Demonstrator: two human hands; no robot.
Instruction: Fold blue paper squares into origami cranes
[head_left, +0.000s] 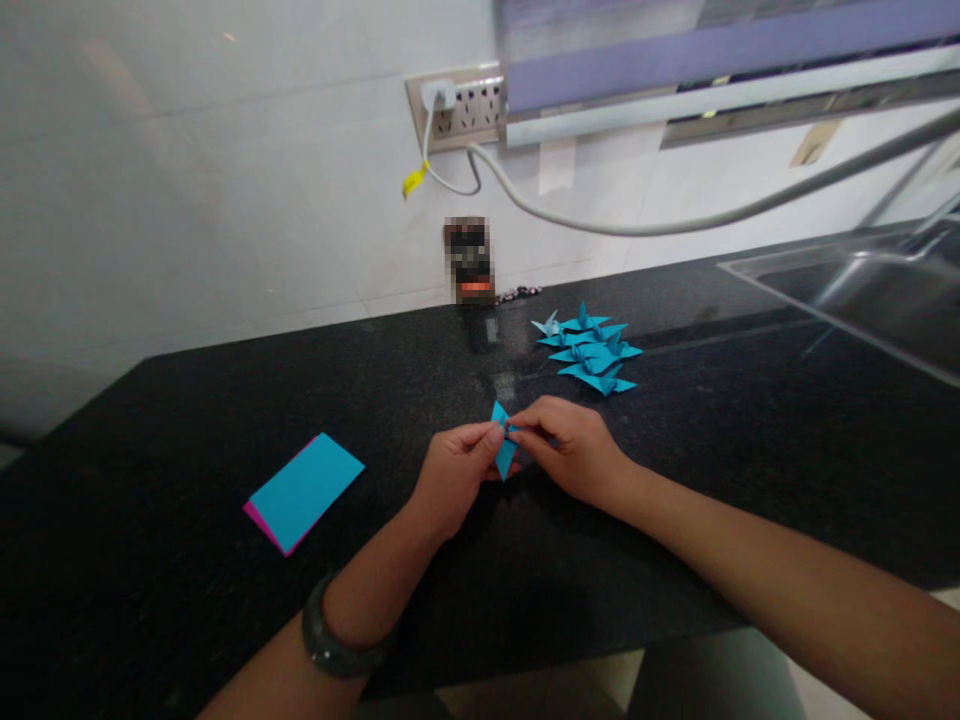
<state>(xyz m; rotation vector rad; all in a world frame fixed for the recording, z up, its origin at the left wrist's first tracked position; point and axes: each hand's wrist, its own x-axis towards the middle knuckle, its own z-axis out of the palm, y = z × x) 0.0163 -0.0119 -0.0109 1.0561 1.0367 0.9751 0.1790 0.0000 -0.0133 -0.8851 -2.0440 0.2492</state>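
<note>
Between my two hands is a small piece of folded blue origami paper (pixel 505 460), held just above the dark countertop. My left hand (pixel 459 470) grips its left side with thumb and fingers closed. From the other side, the thumb and forefinger of my right hand (pixel 574 445) pinch the paper near its middle. My fingers cover part of the folds. Several finished blue paper cranes (pixel 600 352) stand in a cluster beyond my right hand. One paler crane (pixel 551 326) sits at the cluster's back left.
A stack of blue and pink paper (pixel 306 492) lies left on the black countertop (pixel 187 430). At the back wall stands a blurred-out object (pixel 470 260). A cable (pixel 600 228) runs from the socket panel (pixel 469 108). A steel sink (pixel 862 290) is at the right.
</note>
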